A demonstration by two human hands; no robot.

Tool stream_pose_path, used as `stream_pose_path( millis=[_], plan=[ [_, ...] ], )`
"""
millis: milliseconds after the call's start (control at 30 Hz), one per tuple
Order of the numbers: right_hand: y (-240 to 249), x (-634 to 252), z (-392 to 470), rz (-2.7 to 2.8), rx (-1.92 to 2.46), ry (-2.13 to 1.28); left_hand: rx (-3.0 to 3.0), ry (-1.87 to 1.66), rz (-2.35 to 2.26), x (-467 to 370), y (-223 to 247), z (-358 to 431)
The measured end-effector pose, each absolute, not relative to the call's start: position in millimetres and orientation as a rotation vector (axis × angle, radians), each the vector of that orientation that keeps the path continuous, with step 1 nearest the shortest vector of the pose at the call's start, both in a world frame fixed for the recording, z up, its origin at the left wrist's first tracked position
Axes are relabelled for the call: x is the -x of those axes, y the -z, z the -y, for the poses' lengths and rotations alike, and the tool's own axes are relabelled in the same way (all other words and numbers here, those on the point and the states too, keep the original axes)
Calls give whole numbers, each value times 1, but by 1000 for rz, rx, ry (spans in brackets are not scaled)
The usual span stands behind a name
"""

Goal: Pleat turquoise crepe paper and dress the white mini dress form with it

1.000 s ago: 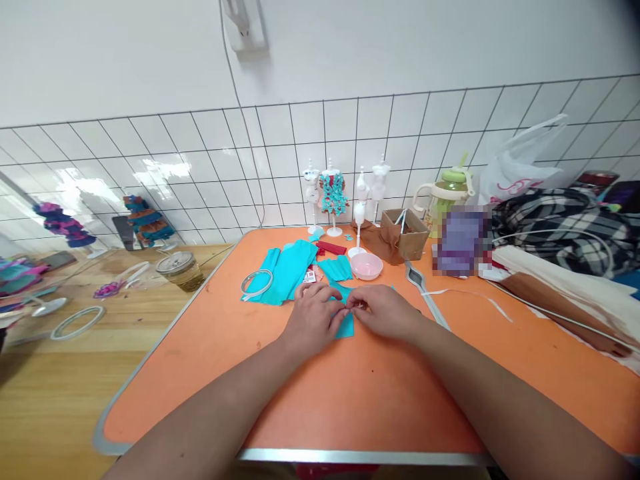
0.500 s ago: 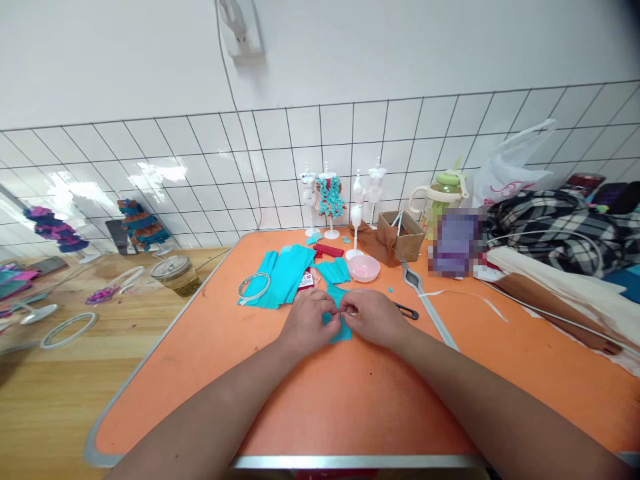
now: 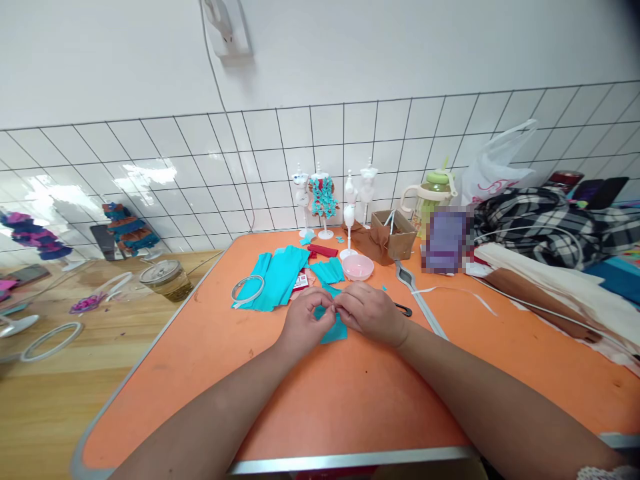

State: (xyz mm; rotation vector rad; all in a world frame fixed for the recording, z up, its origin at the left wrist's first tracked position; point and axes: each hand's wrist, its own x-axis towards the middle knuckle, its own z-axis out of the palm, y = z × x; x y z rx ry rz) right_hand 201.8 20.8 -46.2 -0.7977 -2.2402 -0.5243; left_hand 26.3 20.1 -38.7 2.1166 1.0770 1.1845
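Note:
Over the front middle of the orange table, my left hand (image 3: 307, 320) and my right hand (image 3: 369, 312) meet fingertip to fingertip, both closed in a pinch. Whatever lies between the fingertips is too small and covered to make out. Directly beneath them is a turquoise crepe-paper piece (image 3: 334, 331), partly hidden by the fingers. Just beyond my hands lie another folded turquoise piece (image 3: 329, 271) and a pink bowl (image 3: 358, 268). To the left, larger turquoise sheets (image 3: 280, 277) carry a roll of tape (image 3: 248, 291). A black-handled tool (image 3: 403, 309) pokes out beside my right hand.
Small white dress forms (image 3: 350, 207) stand along the tiled wall, one dressed in turquoise bits (image 3: 324, 197). Farther right are a cardboard box (image 3: 395, 235), a green-lidded bottle (image 3: 434, 193) and plaid cloth (image 3: 525, 217). A glass jar (image 3: 167, 279) sits on the wooden table at left.
The view has turned slightly right, so the scene sits a little farther left. My fingertips stay together, with the right fingers curled in more closely. The turquoise piece still lies under them.

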Motion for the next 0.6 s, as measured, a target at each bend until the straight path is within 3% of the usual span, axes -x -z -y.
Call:
stream_pose_path(
  millis=[267, 400, 600],
  plan=[
    [39, -194, -5, 2274, 740, 430, -1865, -1229, -1134, -19, 46, -35],
    [25, -197, -7, 2235, 870, 22, -1643, -1265, -1164, -1, 47, -52],
    [20, -293, -52, 1714, 1635, -712, -1435, -1244, -982, -3, 52, -51]
  ],
)
